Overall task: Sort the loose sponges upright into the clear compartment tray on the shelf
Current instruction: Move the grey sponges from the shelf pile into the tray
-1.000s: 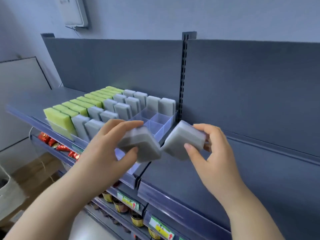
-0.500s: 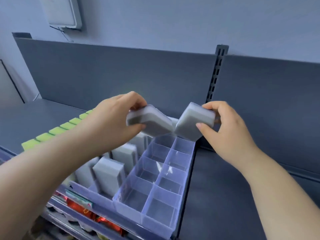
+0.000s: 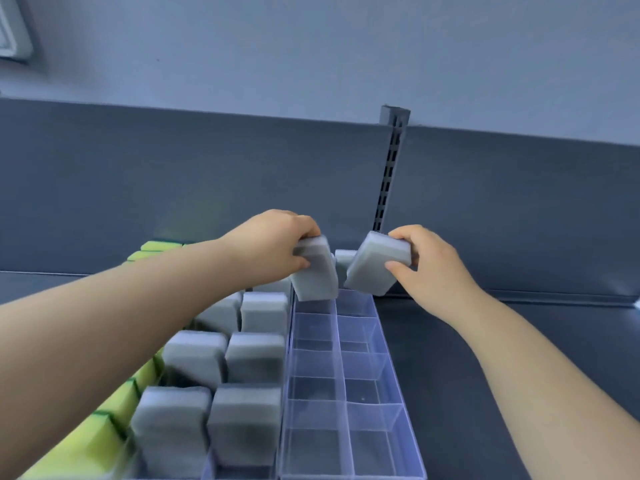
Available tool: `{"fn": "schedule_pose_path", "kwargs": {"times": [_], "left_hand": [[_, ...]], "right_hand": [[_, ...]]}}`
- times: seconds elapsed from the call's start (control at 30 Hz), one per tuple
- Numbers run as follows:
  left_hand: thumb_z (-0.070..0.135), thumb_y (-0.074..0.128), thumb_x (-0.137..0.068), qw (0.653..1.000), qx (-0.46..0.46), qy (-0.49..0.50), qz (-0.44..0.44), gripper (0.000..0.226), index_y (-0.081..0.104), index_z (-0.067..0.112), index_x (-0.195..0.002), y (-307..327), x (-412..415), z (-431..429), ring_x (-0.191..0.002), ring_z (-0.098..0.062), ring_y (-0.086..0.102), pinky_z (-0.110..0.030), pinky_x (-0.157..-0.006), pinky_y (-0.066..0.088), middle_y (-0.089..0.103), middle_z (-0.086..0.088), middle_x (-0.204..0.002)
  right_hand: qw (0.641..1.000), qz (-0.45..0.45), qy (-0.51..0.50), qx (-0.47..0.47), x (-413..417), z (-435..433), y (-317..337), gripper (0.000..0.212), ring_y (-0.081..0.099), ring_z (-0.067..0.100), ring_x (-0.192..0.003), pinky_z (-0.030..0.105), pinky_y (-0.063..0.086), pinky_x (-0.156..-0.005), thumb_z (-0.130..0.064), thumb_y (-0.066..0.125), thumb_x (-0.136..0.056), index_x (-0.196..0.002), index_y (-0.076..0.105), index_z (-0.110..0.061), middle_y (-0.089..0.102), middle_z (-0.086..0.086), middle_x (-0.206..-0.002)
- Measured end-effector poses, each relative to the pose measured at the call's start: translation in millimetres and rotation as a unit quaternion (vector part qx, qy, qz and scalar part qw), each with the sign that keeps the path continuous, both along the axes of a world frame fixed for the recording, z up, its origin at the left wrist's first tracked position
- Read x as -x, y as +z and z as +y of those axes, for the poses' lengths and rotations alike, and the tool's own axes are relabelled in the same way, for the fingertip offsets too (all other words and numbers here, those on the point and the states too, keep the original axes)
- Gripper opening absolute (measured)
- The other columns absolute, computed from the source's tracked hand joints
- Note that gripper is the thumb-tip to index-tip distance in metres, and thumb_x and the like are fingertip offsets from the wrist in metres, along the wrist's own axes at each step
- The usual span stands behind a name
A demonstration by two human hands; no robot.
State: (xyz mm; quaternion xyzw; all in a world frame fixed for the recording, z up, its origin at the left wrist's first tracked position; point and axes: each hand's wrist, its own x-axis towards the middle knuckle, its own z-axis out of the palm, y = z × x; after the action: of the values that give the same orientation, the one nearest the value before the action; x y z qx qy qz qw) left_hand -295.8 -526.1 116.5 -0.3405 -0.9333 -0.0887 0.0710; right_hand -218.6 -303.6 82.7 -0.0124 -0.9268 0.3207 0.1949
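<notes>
- Both hands have dropped lower and reached farther back than half a second ago, bringing their sponges down to the tray's far end.
- Left hand [image 3: 277, 244] fingers curl over the top of the left sponge [image 3: 317, 275], which is nearly upright with its bottom edge at a far left compartment.
- Right hand [image 3: 429, 265] pinches the right sponge [image 3: 374, 265] by its upper end. It tilts left over the far right compartment.
- Both hang over the clear tray [image 3: 391, 358] on the shelf [image 3: 485, 375], with standing sponges [image 3: 256, 355] just left.
- Likely risk: the tilted sponge catches a divider or nudges its close neighbour and settles crooked.
</notes>
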Motion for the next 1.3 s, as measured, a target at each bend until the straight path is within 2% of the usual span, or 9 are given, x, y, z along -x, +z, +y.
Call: {"fn": "schedule_pose_path", "kwargs": {"times": [0.23, 0.37, 0.47, 0.6, 0.77, 0.9, 1.1, 1.23, 1.3], "left_hand": [[0.027, 0.063, -0.083, 0.998, 0.060, -0.005, -0.031, 0.037, 0.054, 0.024, -0.119, -14.2, 17.5, 12.2, -0.103, -0.018, 0.052, -0.033, -0.085, 0.046, 0.059, 0.003, -0.112], [0.027, 0.063, -0.084, 0.996, 0.081, -0.003, -0.037, 0.039, 0.052, 0.024, -0.121, -19.1, 20.8, 18.6, -0.104, -0.019, 0.052, -0.027, -0.080, 0.044, 0.058, 0.002, -0.113], [0.028, 0.062, -0.085, 0.994, 0.104, -0.002, -0.038, 0.042, 0.050, 0.023, -0.126, -26.1, 21.0, 24.2, -0.107, -0.020, 0.050, -0.030, -0.085, 0.044, 0.054, 0.001, -0.118], [0.028, 0.062, -0.086, 0.992, 0.120, -0.002, -0.041, 0.044, 0.048, 0.023, -0.128, -33.1, 22.2, 30.0, -0.112, -0.022, 0.047, -0.033, -0.088, 0.044, 0.047, 0.000, -0.122], [0.028, 0.059, -0.089, 0.986, 0.161, 0.008, -0.042, 0.044, 0.047, 0.024, -0.131, -39.3, 22.3, 39.9, -0.114, -0.024, 0.047, -0.031, -0.076, 0.041, 0.045, -0.001, -0.126], [0.028, 0.059, -0.090, 0.984, 0.172, 0.021, -0.040, 0.048, 0.045, 0.024, -0.135, -41.3, 25.1, 45.8, -0.115, -0.025, 0.048, -0.032, -0.081, 0.043, 0.044, -0.002, -0.127], [0.027, 0.061, -0.089, 0.985, 0.168, 0.018, -0.048, 0.049, 0.045, 0.024, -0.135, -41.7, 24.8, 45.3, -0.116, -0.025, 0.048, -0.033, -0.086, 0.044, 0.045, -0.002, -0.129], [0.026, 0.060, -0.089, 0.984, 0.176, 0.015, -0.035, 0.043, 0.050, 0.019, -0.131, -43.4, 22.7, 46.0, -0.113, -0.025, 0.050, -0.033, -0.085, 0.044, 0.047, -0.004, -0.127], [0.025, 0.059, -0.089, 0.983, 0.181, 0.013, -0.028, 0.040, 0.052, 0.017, -0.128, -45.3, 22.1, 46.3, -0.112, -0.025, 0.050, -0.033, -0.084, 0.045, 0.047, -0.004, -0.126]], "right_hand": [[0.999, -0.015, -0.004, 0.028, 2.2, -0.1, -10.3, 0.032, 0.054, 0.014, -0.101, 0.031, 0.046, -0.088, -0.014, 0.059, -0.087, -0.113, 0.047, -0.029, 0.051, -0.009, -0.112], [1.000, -0.022, 0.009, 0.015, 6.0, -1.6, -12.6, 0.033, 0.053, 0.013, -0.100, 0.031, 0.046, -0.088, -0.014, 0.058, -0.087, -0.115, 0.047, -0.029, 0.050, -0.010, -0.113], [0.999, -0.033, 0.020, -0.006, 9.4, -1.8, -14.3, 0.034, 0.051, 0.012, -0.100, 0.031, 0.045, -0.089, -0.013, 0.057, -0.088, -0.116, 0.047, -0.029, 0.049, -0.010, -0.116], [0.998, -0.044, 0.039, -0.026, 14.3, -3.4, -16.4, 0.033, 0.049, 0.010, -0.098, 0.026, 0.041, -0.085, -0.013, 0.055, -0.088, -0.116, 0.047, -0.028, 0.046, -0.012, -0.116], [0.996, -0.049, 0.053, -0.045, 19.1, -4.2, -20.2, 0.032, 0.046, 0.008, -0.092, 0.022, 0.034, -0.081, -0.013, 0.054, -0.089, -0.117, 0.047, -0.027, 0.045, -0.013, -0.115], [0.995, -0.054, 0.058, -0.067, 22.5, -4.4, -20.5, 0.031, 0.043, 0.007, -0.091, 0.020, 0.032, -0.079, -0.014, 0.053, -0.090, -0.118, 0.047, -0.026, 0.042, -0.014, -0.113], [0.986, -0.095, 0.065, -0.118, 28.4, -8.6, -30.0, 0.035, 0.043, 0.008, -0.096, 0.020, 0.032, -0.083, -0.016, 0.052, -0.092, -0.126, 0.044, -0.022, 0.041, -0.011, -0.130], [0.984, -0.111, 0.050, -0.129, 32.4, -11.6, -45.0, 0.036, 0.045, 0.016, -0.117, 0.020, 0.033, -0.090, -0.013, 0.052, -0.092, -0.127, 0.045, -0.018, 0.044, -0.004, -0.135], [0.986, -0.108, 0.041, -0.122, 33.7, -12.4, -49.9, 0.035, 0.045, 0.017, -0.119, 0.020, 0.033, -0.091, -0.011, 0.052, -0.092, -0.126, 0.045, -0.017, 0.045, -0.003, -0.136]]}}
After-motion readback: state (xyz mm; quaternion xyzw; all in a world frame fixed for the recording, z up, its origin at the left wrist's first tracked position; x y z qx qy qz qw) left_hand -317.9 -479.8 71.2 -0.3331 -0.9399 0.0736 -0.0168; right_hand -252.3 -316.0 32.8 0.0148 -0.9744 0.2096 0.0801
